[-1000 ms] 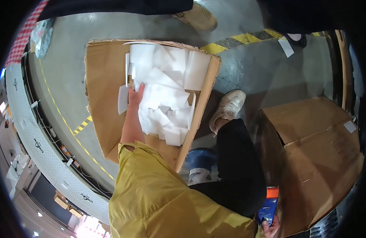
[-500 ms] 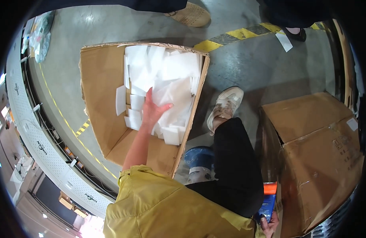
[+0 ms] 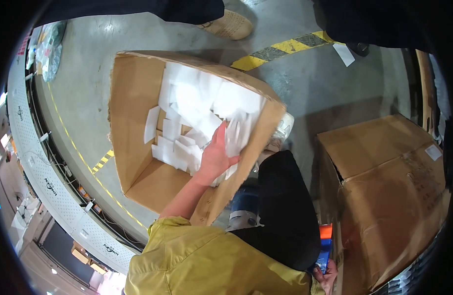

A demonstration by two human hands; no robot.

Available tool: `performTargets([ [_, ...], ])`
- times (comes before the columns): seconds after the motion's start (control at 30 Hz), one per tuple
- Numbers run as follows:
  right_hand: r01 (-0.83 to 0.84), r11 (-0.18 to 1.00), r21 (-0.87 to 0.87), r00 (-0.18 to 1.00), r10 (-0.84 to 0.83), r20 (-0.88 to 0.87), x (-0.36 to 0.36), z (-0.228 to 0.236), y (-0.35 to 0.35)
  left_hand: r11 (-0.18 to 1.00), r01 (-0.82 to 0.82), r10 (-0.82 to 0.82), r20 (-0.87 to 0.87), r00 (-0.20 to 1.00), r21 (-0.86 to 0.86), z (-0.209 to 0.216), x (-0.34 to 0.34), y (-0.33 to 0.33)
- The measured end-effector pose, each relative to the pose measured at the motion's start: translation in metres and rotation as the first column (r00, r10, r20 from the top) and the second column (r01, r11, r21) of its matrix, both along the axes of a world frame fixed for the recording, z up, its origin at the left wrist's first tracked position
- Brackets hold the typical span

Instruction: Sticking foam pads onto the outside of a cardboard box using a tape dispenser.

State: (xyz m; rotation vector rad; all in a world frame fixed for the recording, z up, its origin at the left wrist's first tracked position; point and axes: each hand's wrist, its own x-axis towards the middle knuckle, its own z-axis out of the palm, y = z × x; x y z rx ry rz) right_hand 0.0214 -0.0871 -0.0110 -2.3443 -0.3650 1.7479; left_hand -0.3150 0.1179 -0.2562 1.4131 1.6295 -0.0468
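The open box (image 3: 138,128) at upper left and the closed box (image 3: 388,196) at right are matt brown cardboard, the white pieces (image 3: 197,98) look like matt foam or paper, the floor (image 3: 84,73) is smooth grey concrete.

An open brown cardboard box (image 3: 138,123) is lying on the grey floor at the left, holding a heap of white flat packets (image 3: 197,113). A closed brown cardboard box (image 3: 388,196) is standing at the right, well apart from it, and is carrying a small white label (image 3: 433,152) near its far corner. A white paper slip (image 3: 344,54) is lying on the floor just beside the yellow-and-black stripe. A small orange and blue package (image 3: 324,246) is showing at the lower edge, just beside the closed box.
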Motion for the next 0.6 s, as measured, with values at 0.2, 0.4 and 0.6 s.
performTargets([
  [0.2,0.064,0.998,0.018,0.998,-0.064,-0.027,0.012,-0.016,-0.029,1.000,0.002,0.003,-0.177,0.984,0.027,-0.046,0.025,-0.006],
  [0.4,0.197,0.977,0.080,0.980,-0.196,-0.015,-0.008,-0.006,-0.013,0.990,-0.143,0.143,-0.203,0.969,0.016,-0.049,0.056,-0.019],
  [0.6,0.268,0.937,0.225,0.958,-0.283,0.035,-0.027,0.013,-0.028,0.922,-0.156,0.200,-0.090,0.976,0.355,-0.064,-0.012,-0.029],
])
